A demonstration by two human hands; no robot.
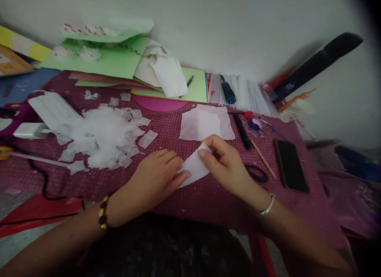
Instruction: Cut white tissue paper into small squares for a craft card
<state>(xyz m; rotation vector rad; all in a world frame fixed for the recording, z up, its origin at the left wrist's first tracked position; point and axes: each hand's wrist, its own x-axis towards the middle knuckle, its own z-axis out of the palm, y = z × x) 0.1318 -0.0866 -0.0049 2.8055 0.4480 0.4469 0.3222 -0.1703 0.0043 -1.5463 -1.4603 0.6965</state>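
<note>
Our right hand (224,162) pinches the upper right corner of a white paper piece (195,170) between thumb and finger, while our left hand (159,174) holds its left edge, fingers close together. We have the paper over the checked tablecloth (166,130), near us, just in front of some flat white sheets (208,124). To our left spreads a heap of white scraps (104,136); to our right lie a black marker (242,131), a thin stick (264,158) and a dark phone (291,166)
</note>
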